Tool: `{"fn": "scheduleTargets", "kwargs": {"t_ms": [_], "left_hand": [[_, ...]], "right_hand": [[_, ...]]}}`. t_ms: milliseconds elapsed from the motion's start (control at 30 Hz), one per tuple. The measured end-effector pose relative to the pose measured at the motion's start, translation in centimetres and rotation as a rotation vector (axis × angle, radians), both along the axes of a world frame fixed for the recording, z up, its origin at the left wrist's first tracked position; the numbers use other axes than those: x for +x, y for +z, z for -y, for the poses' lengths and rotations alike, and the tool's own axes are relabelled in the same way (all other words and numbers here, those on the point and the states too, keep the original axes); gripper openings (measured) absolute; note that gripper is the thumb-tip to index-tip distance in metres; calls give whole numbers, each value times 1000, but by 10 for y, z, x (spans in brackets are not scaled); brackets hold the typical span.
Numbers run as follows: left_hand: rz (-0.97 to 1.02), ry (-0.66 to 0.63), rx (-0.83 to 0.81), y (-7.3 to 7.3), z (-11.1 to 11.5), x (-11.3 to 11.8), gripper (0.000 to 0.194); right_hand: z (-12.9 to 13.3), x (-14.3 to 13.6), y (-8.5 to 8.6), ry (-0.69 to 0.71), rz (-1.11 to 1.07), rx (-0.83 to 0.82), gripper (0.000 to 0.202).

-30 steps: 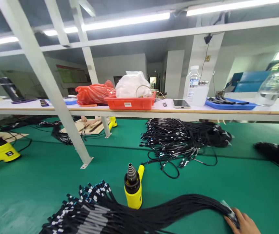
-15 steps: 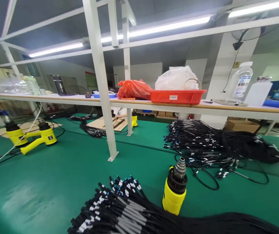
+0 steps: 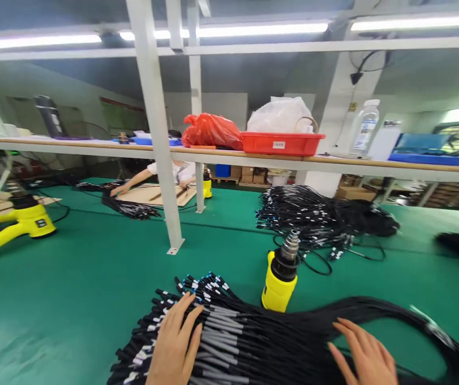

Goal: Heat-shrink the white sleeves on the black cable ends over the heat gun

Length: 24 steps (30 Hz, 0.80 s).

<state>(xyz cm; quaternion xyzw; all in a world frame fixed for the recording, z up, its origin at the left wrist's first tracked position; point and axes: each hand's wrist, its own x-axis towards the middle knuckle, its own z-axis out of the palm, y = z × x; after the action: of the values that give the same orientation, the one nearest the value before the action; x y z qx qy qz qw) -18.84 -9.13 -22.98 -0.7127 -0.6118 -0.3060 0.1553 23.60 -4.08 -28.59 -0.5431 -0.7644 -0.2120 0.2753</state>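
Black cable bundle (image 3: 281,347) lies on the green bench mat (image 3: 89,283), front and centre. Long axis runs left-right; connector ends (image 3: 143,326) fan out at left, pointing left and slightly away. Grey sleeves (image 3: 221,339) sit just right of them. Tail goes right, then bends back toward the wearer past the clear wrap (image 3: 438,331).

Left hand (image 3: 173,342): palm down on the connector end, fingers extended and a bit apart, resting on the cables, not gripping. Right hand (image 3: 364,353): over the bundle's right part, fingers extended, thumb apart, nothing gripped; can't tell if it touches.

Vs 0.5 s ago: both hands now in frame, neither was then. At 1.0 s ago a hand gripped the wrapped tail end.

Yellow heat gun (image 3: 280,289) stands just behind the bundle, nozzle up. 2nd cable pile (image 3: 313,214) beyond it. Co-worker's arm (image 3: 135,180) at back left now reaches to another cable bunch (image 3: 127,207). Shelf (image 3: 229,159) above carries the red tray (image 3: 261,144) and red plastic bag (image 3: 213,132).
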Motion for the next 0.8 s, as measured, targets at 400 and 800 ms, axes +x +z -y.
{"fn": "scheduleTargets", "kwargs": {"t_ms": [400, 800], "left_hand": [[-170, -254, -610, -6, -95, 49, 46], [-336, -291, -637, -5, -100, 54, 52]], "right_hand": [[3, -57, -19, -205, -153, -262, 43], [-39, -54, 18, -131, 4, -405, 43]]}}
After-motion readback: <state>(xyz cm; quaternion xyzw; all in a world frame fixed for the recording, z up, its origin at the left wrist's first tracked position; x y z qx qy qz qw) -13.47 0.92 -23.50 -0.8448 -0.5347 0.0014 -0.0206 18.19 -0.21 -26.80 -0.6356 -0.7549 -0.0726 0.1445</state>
